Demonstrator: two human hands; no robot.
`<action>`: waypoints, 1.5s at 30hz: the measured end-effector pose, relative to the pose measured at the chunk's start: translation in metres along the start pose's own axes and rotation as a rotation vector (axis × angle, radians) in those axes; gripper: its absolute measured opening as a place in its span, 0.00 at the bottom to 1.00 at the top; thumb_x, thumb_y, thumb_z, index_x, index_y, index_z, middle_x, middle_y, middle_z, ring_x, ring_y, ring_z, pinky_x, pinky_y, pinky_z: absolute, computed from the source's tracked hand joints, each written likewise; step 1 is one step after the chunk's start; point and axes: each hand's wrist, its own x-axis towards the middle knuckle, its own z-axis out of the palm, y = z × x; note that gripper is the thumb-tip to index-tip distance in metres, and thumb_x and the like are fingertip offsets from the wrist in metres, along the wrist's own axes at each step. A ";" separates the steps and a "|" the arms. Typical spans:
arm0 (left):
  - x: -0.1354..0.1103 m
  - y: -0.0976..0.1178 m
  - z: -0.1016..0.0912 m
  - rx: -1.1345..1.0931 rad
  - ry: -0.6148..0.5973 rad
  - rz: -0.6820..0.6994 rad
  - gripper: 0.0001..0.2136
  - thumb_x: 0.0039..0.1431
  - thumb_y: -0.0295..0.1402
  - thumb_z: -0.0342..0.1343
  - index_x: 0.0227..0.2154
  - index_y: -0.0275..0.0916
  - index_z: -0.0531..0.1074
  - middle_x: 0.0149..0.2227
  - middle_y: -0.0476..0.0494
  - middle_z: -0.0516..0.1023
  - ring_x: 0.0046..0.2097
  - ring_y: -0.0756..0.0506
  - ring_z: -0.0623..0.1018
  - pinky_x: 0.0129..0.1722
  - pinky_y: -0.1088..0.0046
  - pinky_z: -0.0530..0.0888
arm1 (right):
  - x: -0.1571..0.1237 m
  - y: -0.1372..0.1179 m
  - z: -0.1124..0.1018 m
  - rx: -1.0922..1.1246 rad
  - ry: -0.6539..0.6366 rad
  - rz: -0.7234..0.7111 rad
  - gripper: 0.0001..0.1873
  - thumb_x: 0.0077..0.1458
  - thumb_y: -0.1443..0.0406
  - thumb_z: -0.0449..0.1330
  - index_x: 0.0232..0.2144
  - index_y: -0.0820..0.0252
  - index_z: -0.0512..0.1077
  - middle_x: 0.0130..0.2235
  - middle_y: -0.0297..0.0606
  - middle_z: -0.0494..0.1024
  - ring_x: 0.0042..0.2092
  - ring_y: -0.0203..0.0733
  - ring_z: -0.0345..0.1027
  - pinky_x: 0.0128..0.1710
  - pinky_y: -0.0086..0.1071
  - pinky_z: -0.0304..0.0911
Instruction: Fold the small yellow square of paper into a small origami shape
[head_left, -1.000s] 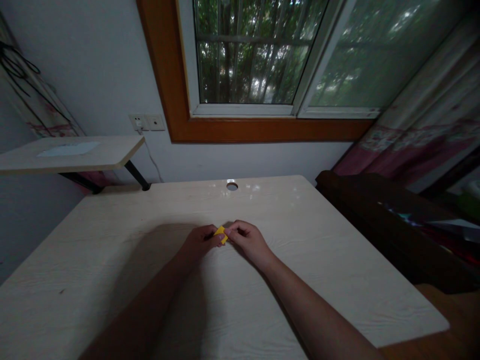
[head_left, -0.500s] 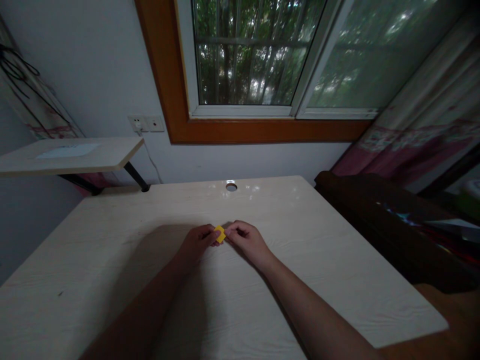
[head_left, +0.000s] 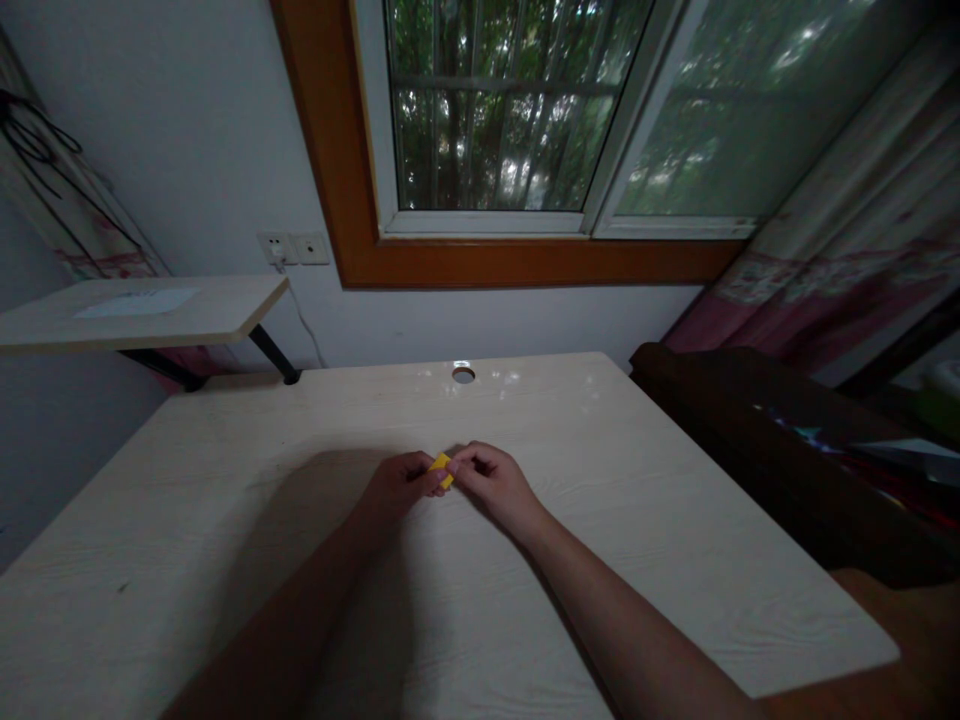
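Nearer than the round hole (head_left: 463, 375) in the pale wood-grain worktop (head_left: 645, 500), a small squarish yellow piece (head_left: 440, 462) is pinched by left hand (head_left: 396, 484) and right hand (head_left: 496, 484), handling seemingly unfinished.

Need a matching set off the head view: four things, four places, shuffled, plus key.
Things:
1. yellow piece
2. pale sheet
3. round hole
4. sockets

Places:
A. on the wall, left of the window
B. in the hands
C. near the back edge of the desk
D. on the raised shelf

Pairs: 1-B, 2-D, 3-C, 4-A
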 end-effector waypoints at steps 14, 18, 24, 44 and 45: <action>-0.002 0.003 0.001 -0.122 -0.019 0.014 0.11 0.53 0.38 0.60 0.26 0.34 0.79 0.23 0.44 0.80 0.27 0.49 0.77 0.31 0.75 0.71 | 0.000 0.000 0.000 -0.049 -0.009 -0.021 0.08 0.53 0.61 0.62 0.28 0.61 0.75 0.29 0.35 0.75 0.30 0.36 0.65 0.32 0.30 0.60; -0.002 0.005 0.002 -0.113 -0.010 0.026 0.12 0.54 0.39 0.58 0.26 0.34 0.78 0.23 0.44 0.79 0.27 0.48 0.76 0.31 0.75 0.71 | -0.001 -0.001 0.001 -0.017 -0.006 -0.007 0.09 0.53 0.60 0.62 0.28 0.61 0.75 0.28 0.34 0.74 0.30 0.36 0.65 0.32 0.30 0.60; -0.001 0.005 0.001 -0.093 -0.010 0.054 0.16 0.59 0.43 0.53 0.29 0.35 0.76 0.27 0.43 0.80 0.30 0.47 0.77 0.33 0.73 0.72 | 0.000 -0.004 0.000 0.010 0.064 0.023 0.12 0.51 0.57 0.63 0.27 0.61 0.75 0.26 0.33 0.72 0.29 0.36 0.63 0.31 0.30 0.59; 0.001 0.005 0.003 -0.053 0.054 0.028 0.10 0.52 0.39 0.60 0.25 0.37 0.70 0.25 0.48 0.78 0.29 0.49 0.77 0.31 0.74 0.73 | 0.000 -0.005 0.000 -0.008 0.076 0.004 0.13 0.51 0.56 0.63 0.27 0.60 0.75 0.26 0.32 0.69 0.29 0.35 0.60 0.29 0.29 0.55; 0.001 0.004 0.003 -0.057 0.055 0.031 0.10 0.52 0.39 0.60 0.26 0.37 0.70 0.25 0.48 0.78 0.28 0.49 0.77 0.31 0.74 0.73 | 0.000 -0.005 0.000 -0.003 0.076 0.006 0.13 0.51 0.56 0.63 0.27 0.60 0.75 0.26 0.32 0.69 0.28 0.35 0.60 0.29 0.29 0.55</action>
